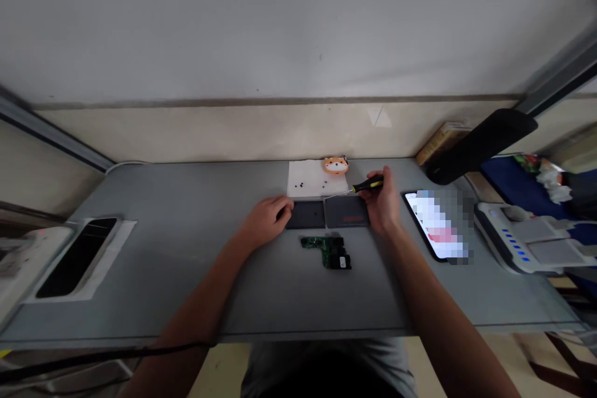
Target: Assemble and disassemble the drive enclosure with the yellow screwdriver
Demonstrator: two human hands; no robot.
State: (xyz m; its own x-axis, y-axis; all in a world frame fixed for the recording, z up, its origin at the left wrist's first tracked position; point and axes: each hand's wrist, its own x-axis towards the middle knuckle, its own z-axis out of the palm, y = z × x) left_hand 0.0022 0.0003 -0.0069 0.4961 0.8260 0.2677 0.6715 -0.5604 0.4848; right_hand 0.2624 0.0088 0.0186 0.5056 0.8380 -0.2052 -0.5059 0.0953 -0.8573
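Screws (301, 185) on white paper (313, 179) lie near the open left hand (265, 221); right grip (380, 201) clamps a screwdriver (368, 185).

The right hand (380, 199) grips a small screwdriver (368, 185) with a black-and-yellow handle, its thin shaft pointing left above the top edge of a gray drive casing (346, 211). The left hand (265, 219) rests its fingertips on the left end of a flat black cover (308, 214), which lies just beside the casing, between the hands. A green circuit board (326, 251) lies just below them, nearer the person. Beyond the hands, a white paper sheet (310, 179) carries small black screws (301, 185), and an orange cartoon-animal figure (336, 165) sits at its far edge. Right of the right hand, a smartphone (436, 225) with a lit, pixelated screen lies on the gray desk (186, 249).
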